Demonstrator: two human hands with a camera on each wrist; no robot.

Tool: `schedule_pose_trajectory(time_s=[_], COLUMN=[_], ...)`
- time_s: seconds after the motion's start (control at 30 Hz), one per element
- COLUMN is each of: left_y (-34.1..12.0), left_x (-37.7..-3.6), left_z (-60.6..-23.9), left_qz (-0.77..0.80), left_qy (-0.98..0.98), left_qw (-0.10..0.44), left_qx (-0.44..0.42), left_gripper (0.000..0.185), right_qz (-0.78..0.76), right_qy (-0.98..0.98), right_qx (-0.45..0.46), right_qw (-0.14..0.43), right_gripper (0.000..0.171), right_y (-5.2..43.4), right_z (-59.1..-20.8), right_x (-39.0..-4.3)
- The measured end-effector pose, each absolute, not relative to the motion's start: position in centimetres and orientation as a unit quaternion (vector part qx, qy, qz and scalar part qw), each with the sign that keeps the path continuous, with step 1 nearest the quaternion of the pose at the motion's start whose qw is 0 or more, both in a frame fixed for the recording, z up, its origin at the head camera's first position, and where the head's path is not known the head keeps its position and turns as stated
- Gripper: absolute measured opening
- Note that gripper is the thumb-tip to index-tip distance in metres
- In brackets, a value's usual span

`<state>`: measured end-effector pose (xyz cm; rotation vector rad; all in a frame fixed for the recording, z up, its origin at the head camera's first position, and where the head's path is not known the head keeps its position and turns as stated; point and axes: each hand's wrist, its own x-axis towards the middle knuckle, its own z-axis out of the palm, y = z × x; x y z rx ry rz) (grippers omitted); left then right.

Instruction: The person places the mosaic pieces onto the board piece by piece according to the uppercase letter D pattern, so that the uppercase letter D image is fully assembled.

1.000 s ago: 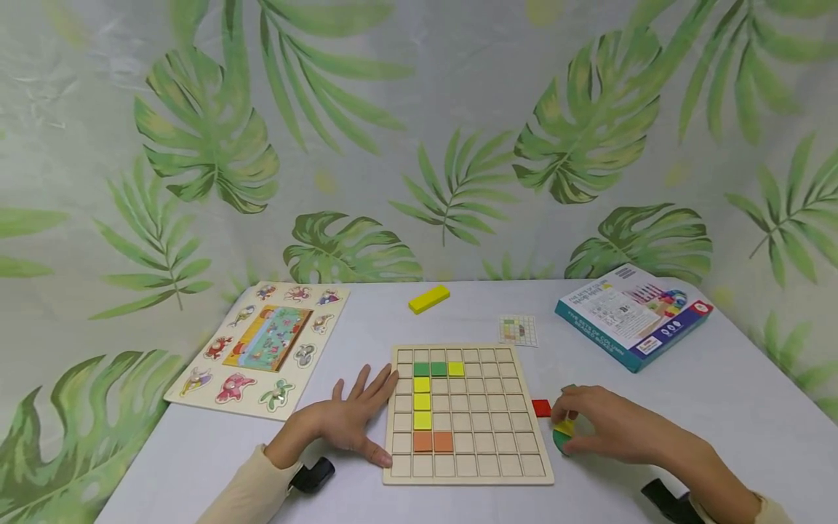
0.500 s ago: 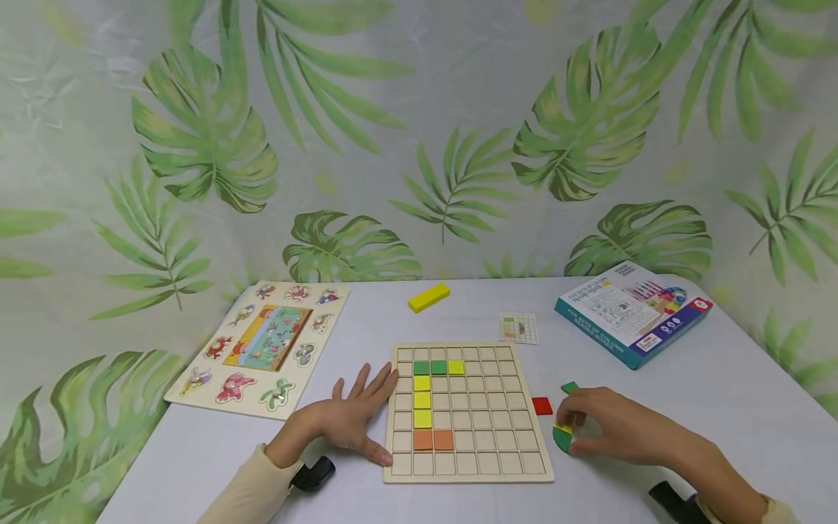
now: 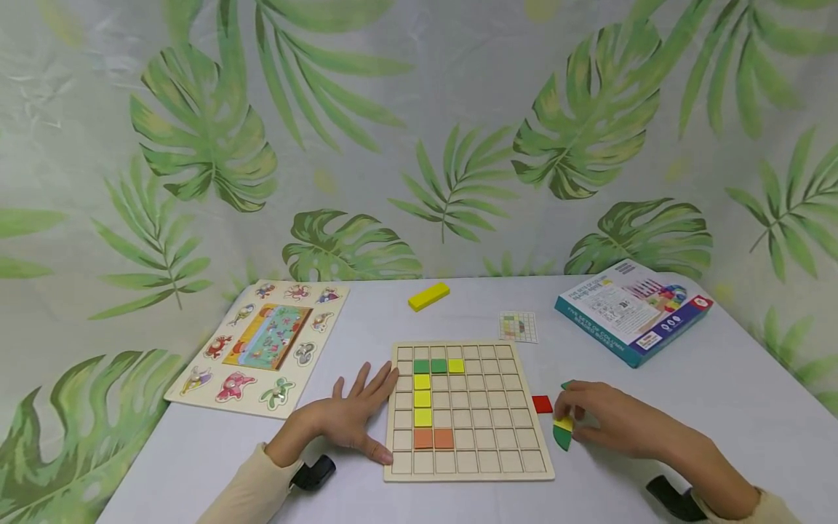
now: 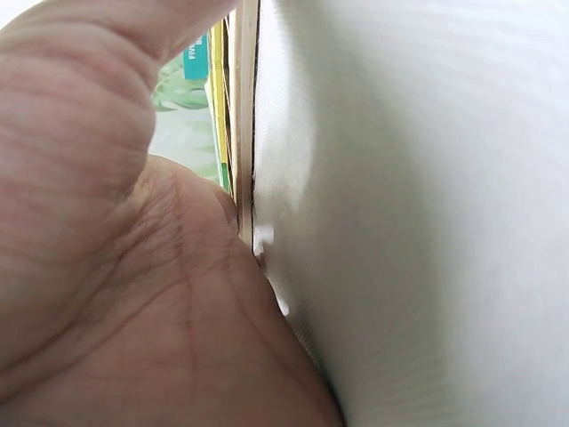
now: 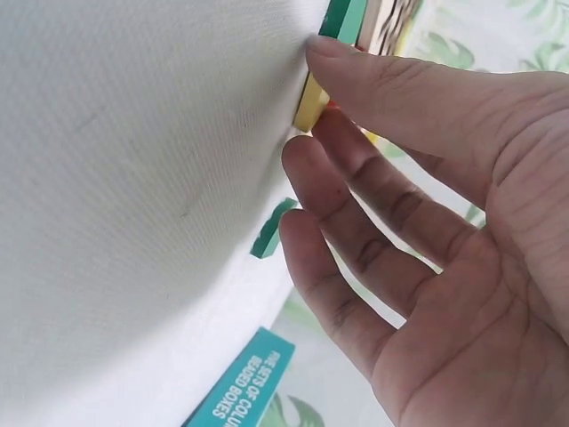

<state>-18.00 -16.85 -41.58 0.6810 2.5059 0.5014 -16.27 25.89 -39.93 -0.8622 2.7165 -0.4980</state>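
My left hand (image 3: 356, 422) lies spread at the left edge of the wooden grid board (image 3: 487, 466), fingertips and thumb touching its rim. Green tiles (image 3: 430, 367), yellow tiles (image 3: 422, 399) and orange tiles (image 3: 433, 439) sit in some of its squares. Right of the board, my right hand (image 3: 609, 418) pinches a small yellow piece (image 3: 563, 423) between thumb and index finger, low over the table. A green curved-edge piece (image 3: 561, 438) adjoins it. Another green piece (image 5: 272, 229) lies beyond the fingers, mostly hidden in the head view. A red tile (image 3: 542, 405) lies by the board.
A yellow block (image 3: 428, 297) and a small printed grid card (image 3: 518, 327) lie behind the board. At the back right is a teal-edged box (image 3: 631, 313). A picture puzzle board (image 3: 262, 349) with animal pieces occupies the left side.
The right fingers have shifted slightly about the yellow and green pieces; the green one now shows at a different angle. The left hand and the board have stayed put.
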Motion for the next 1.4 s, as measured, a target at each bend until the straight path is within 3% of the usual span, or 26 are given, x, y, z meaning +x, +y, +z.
schedule_pose_trajectory(time_s=[0.67, 1.4], left_y=[-16.8, -16.9], left_x=[-18.1, -18.2], left_z=[-41.5, -41.8], left_qz=[0.184, 0.181], left_qy=[0.919, 0.920], left_qw=[0.248, 0.249], left_qx=[0.247, 0.243], left_gripper=[0.131, 0.130], right_qz=[-0.153, -0.215], right_qy=[0.941, 0.910], right_qx=[-0.282, -0.342], right_qw=[0.111, 0.092], right_gripper=[0.022, 0.011], right_y=[25.3, 21.7], right_z=[-39.4, -37.7], right_x=[-16.4, -17.8])
